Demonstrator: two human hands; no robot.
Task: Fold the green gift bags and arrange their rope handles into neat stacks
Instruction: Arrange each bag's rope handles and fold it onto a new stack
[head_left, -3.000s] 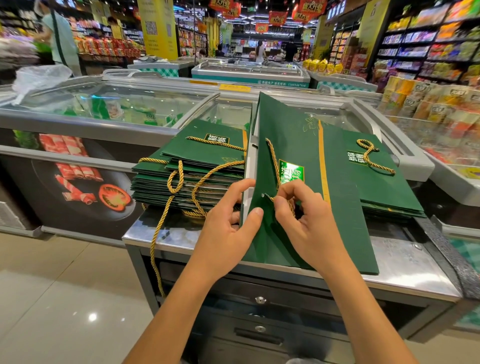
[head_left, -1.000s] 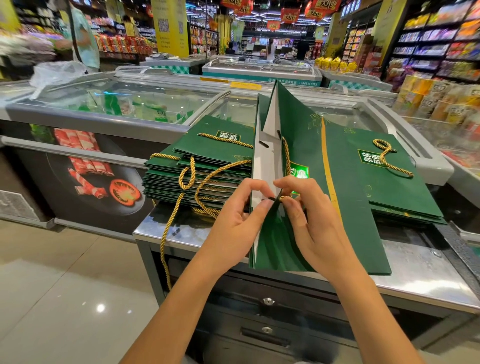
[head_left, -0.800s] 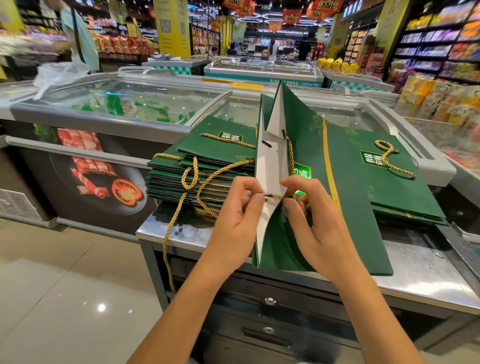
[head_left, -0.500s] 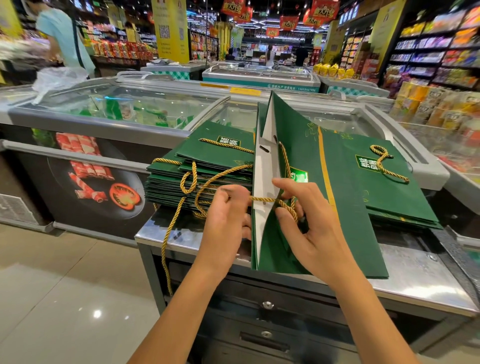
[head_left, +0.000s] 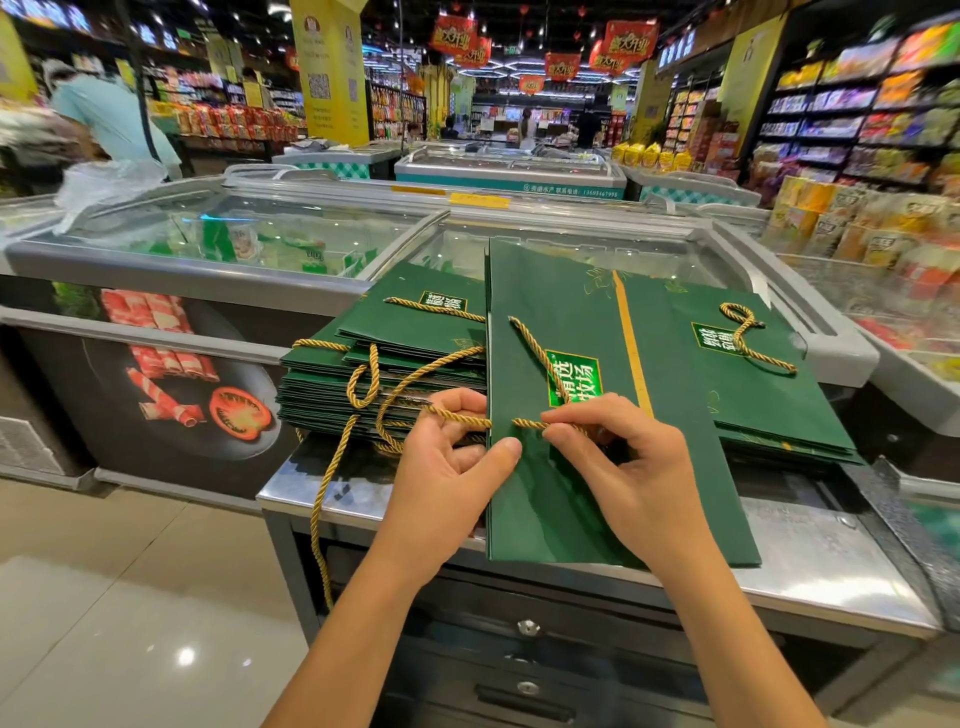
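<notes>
A flat green gift bag (head_left: 582, 322) lies on the steel counter (head_left: 831, 561), its near end toward me. A gold rope handle (head_left: 535, 353) runs across its face and out past its left edge. My left hand (head_left: 447, 478) pinches that rope left of the bag, thumb on the bag's edge. My right hand (head_left: 634, 467) pinches the rope on the bag's face. A tall stack of folded green bags (head_left: 363, 384) with loose gold ropes sits at the left. A lower stack of bags (head_left: 748, 374) lies under and to the right of the held bag.
Glass-topped chest freezers (head_left: 234, 234) stand just behind the counter. One gold rope (head_left: 319, 519) hangs off the counter's left edge toward the floor. Drawers (head_left: 524, 654) sit below the counter. A person in a light shirt (head_left: 109, 119) stands far left among store shelves.
The bag stood opened on edge with its white inside showing; now it lies flat and closed. My left hand has drawn the rope out to the left through the bag.
</notes>
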